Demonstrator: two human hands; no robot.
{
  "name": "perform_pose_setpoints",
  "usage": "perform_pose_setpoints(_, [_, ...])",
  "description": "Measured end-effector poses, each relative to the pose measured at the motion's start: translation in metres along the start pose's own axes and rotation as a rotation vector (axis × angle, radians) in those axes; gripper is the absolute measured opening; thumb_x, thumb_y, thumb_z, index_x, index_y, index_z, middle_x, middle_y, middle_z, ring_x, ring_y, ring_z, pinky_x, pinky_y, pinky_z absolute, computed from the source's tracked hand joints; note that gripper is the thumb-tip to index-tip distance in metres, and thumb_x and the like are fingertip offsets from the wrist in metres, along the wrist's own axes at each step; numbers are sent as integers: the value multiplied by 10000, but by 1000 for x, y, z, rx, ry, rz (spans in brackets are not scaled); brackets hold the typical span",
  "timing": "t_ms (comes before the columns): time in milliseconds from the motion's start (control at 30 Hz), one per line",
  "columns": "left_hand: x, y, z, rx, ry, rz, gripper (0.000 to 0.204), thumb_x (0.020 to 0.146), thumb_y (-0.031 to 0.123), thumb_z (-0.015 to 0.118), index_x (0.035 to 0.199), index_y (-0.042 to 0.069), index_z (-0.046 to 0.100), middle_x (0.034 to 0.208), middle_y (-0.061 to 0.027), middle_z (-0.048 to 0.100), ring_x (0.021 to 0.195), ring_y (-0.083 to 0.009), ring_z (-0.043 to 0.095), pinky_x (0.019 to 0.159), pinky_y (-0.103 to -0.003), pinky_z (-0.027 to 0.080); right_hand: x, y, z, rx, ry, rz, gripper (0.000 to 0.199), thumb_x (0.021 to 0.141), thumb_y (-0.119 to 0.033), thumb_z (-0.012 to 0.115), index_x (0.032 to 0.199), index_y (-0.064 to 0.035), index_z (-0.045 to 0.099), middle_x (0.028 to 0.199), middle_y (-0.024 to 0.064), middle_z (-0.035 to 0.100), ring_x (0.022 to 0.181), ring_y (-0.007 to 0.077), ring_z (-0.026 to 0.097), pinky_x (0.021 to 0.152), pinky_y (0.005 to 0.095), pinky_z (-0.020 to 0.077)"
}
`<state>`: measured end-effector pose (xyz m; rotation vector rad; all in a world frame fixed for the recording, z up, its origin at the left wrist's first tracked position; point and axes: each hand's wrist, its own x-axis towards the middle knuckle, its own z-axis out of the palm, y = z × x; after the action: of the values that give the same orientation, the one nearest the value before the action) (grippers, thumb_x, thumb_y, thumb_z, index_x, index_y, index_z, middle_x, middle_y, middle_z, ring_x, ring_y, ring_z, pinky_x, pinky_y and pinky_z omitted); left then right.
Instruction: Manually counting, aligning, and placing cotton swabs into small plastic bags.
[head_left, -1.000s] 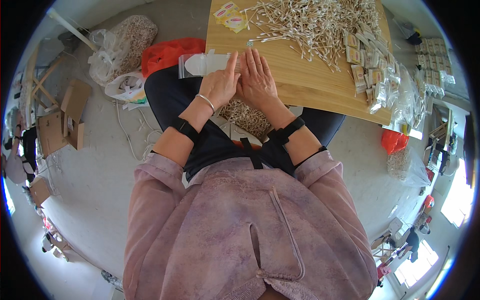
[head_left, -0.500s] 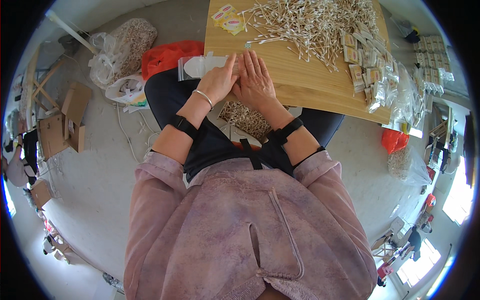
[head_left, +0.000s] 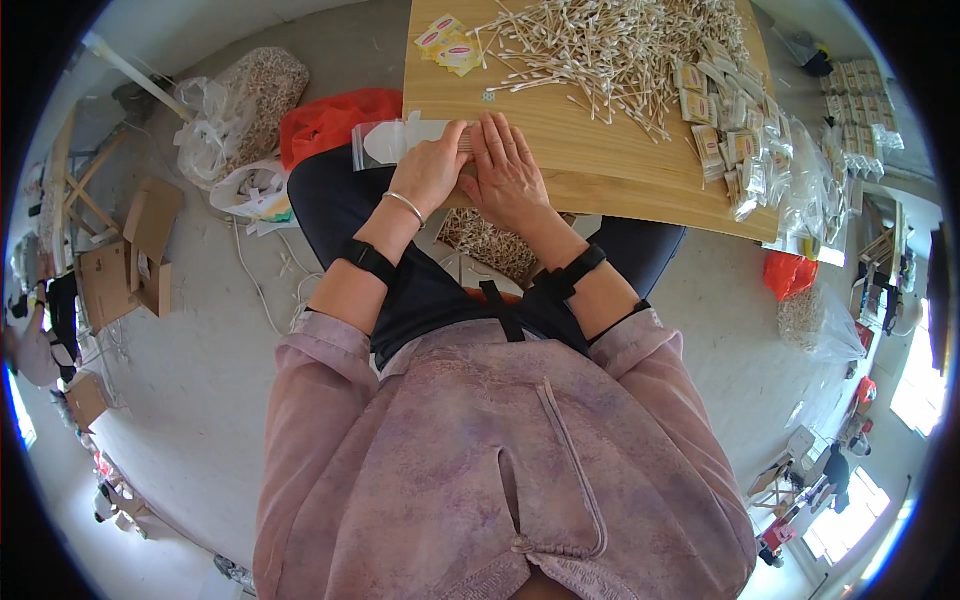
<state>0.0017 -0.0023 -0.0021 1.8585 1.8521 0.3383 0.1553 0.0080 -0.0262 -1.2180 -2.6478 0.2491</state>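
Observation:
At the near edge of the wooden table (head_left: 600,175), both of my hands meet over a small bundle of cotton swabs (head_left: 467,141), whose pale sticks show in the gap between them. My left hand (head_left: 428,172) is closed around the bundle, its thumb along the top. Stretched fingers of my right hand (head_left: 508,168) lie flat against the swabs' other side, thumb toward the left hand; most of the bundle is hidden. Left of my left hand lies a clear plastic bag (head_left: 374,147) with a white piece inside, partly covered by that hand.
A large heap of loose cotton swabs (head_left: 630,50) covers the far table. Yellow and white cards (head_left: 452,47) lie at far left. Filled small packs (head_left: 735,140) pile up on the right. Below the edge sits a box of swabs (head_left: 487,243). A red bag (head_left: 335,122) stands left.
My hands stay together on the bundle at the table edge. The right fingers have spread and shifted slightly, and the view has moved a little.

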Motion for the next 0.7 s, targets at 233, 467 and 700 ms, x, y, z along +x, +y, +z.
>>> perform_pose_setpoints(233, [-7, -1, 8, -339, 543, 115, 405, 886, 154, 511, 1266, 42, 430, 1124, -242, 562, 1058, -380, 550, 852, -421, 476, 0, -2, -1, -4, 8, 4, 688, 906, -425, 423, 1389, 45, 284, 1469, 189, 257, 1395, 296, 187, 1145, 411, 133])
perform_pose_setpoints(467, [0, 0, 30, -631, 511, 200, 432, 955, 158, 411, 1351, -10, 369, 1360, -208, 427, 1272, -345, 404, 1061, -357, 311, -1, -10, 2, -6, 21, 40, 690, 904, -427, 428, 1375, 62, 302, 1460, 206, 268, 1393, 313, 190, 1144, 419, 129])
perform_pose_setpoints(700, [9, -11, 36, -1217, 436, 161, 438, 1000, 174, 351, 1375, -50, 321, 1423, -219, 342, 1345, -291, 308, 1124, -364, 209, 3, -13, 4, -15, 1, 44, 728, 903, -470, 407, 1370, 78, 308, 1471, 232, 229, 1403, 328, 144, 1148, 428, 82])
